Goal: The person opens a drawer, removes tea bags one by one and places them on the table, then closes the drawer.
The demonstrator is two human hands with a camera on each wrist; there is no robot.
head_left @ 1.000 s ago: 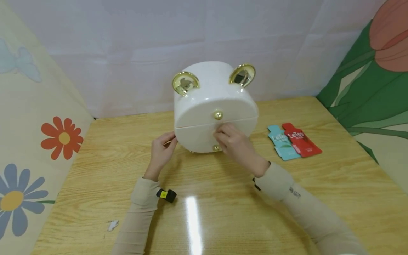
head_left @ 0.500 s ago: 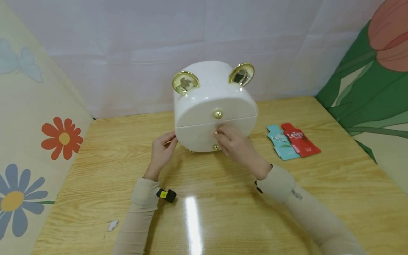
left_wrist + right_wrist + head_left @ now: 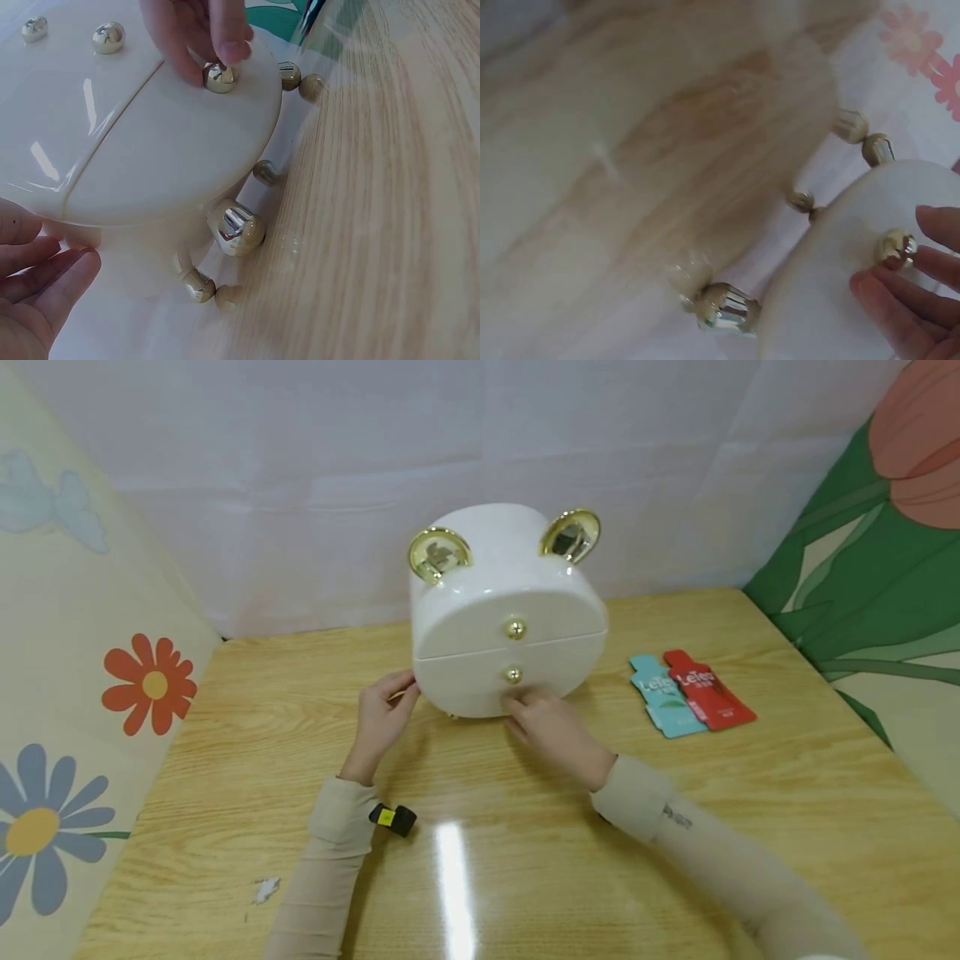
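One pinched knob point(image 3: 220, 81) shows only in wrist views.

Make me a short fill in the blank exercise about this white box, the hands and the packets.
1. The ears of the white box are coloured ____.
2. Its front bears ____ round knobs.
3. The ____ hand is at the lowest knob.
4. The ____ packet partly covers the teal packet.

Missing words: gold; three; right; red.
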